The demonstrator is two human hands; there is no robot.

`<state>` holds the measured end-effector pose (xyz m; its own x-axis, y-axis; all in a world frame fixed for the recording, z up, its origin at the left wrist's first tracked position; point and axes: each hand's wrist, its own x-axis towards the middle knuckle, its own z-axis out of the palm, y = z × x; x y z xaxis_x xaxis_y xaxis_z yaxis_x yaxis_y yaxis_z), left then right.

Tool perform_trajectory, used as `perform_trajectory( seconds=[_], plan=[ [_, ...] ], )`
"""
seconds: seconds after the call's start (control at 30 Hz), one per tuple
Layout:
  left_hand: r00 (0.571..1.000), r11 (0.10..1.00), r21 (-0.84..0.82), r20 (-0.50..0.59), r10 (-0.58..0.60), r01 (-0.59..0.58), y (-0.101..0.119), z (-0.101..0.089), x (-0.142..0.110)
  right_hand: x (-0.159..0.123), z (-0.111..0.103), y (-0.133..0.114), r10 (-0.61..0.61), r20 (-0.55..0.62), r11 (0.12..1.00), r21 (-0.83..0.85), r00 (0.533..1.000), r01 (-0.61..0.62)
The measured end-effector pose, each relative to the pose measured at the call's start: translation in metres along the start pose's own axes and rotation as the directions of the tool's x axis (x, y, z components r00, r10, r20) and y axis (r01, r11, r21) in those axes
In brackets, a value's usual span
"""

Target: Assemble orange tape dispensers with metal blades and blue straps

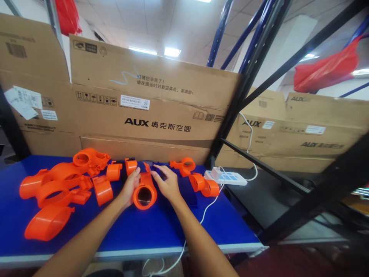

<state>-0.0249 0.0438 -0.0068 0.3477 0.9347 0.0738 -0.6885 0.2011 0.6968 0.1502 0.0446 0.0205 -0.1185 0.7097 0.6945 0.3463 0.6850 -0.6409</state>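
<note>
An orange plastic tape dispenser (145, 197) stands in front of me, its round ring toward me and its handle pointing away. My left hand (131, 186) is closed on the left side of its handle. On the other side, my right hand (168, 182) has thumb and fingers apart, with the thumb tip at the handle's edge; whether it touches cannot be made out. Just beyond the left hand are a small orange ring piece (131, 166) and another orange piece (114, 171). Dark blue parts behind the hands are partly hidden.
Several orange dispenser pieces (54, 192) are heaped on the left of the blue table (115, 234). More orange pieces (197, 181) lie right, beside a white power strip (230, 177) with a trailing cable (206, 211). Cardboard (161, 104) walls the back; a black rack post (230, 115) rises right.
</note>
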Motion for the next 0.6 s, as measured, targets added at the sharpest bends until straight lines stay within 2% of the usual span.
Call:
perform_trajectory(
  seconds=[0.17, 0.3, 0.37, 0.5, 0.6],
  plan=[
    [0.999, 0.999, -0.026, -0.032, 0.034, -0.035, -0.0013, -0.0004, -0.0009, -0.0013, 0.0005, -0.0052, -0.110, 0.201, 0.993, 0.071, 0.973, 0.098],
    [0.997, 0.998, -0.037, -0.051, 0.054, -0.056, -0.0013, 0.0014, -0.0013, -0.0035, 0.0029, -0.0037, -0.110, 0.263, 0.993, 0.065, 0.958, 0.096],
    [0.995, 0.996, -0.046, -0.064, 0.073, -0.076, -0.0006, 0.0014, -0.0001, -0.0041, 0.0033, -0.0013, -0.083, 0.237, 0.996, 0.050, 0.968, 0.073],
    [0.979, 0.985, -0.036, -0.120, 0.163, -0.168, -0.0002, -0.0011, 0.0039, -0.0026, 0.0010, 0.0019, -0.022, 0.094, 0.999, 0.048, 0.995, 0.017],
    [0.968, 0.977, 0.011, -0.134, 0.213, -0.214, -0.0016, -0.0038, 0.0061, 0.0003, -0.0027, -0.0002, -0.029, 0.056, 0.998, 0.060, 0.998, 0.026]
  ],
)
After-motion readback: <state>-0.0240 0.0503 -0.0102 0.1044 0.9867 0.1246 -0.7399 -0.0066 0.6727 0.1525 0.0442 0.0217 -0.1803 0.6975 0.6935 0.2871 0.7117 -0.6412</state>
